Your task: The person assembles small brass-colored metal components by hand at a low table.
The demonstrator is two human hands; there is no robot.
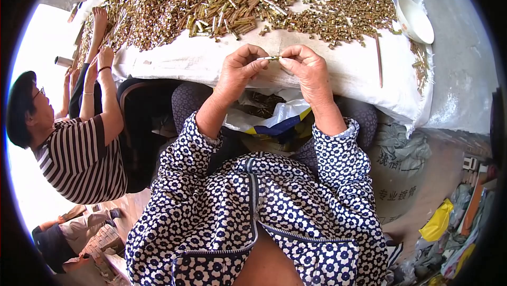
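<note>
Above the near edge of the white cloth, my left hand (242, 70) and my right hand (308, 69) meet fingertip to fingertip. Between them lies a small metal tube (268, 58), silvery toward the left and brass-coloured toward the right. Thumb and forefinger of each hand pinch one end. Whether it is one piece or two joined parts is too small to tell. Just beyond my hands spreads a heap of longer brass-coloured tubes (227, 8). Short metal pieces (338, 14) are heaped farther right.
A white bowl (417, 22) tilts at the table's right, near a thin brown stick (379, 61). Between my knees sits an open plastic bag (282, 114) with metal pieces inside. A person in a striped shirt (84, 154) works at my left. Bags and scraps (449, 228) lie lower right.
</note>
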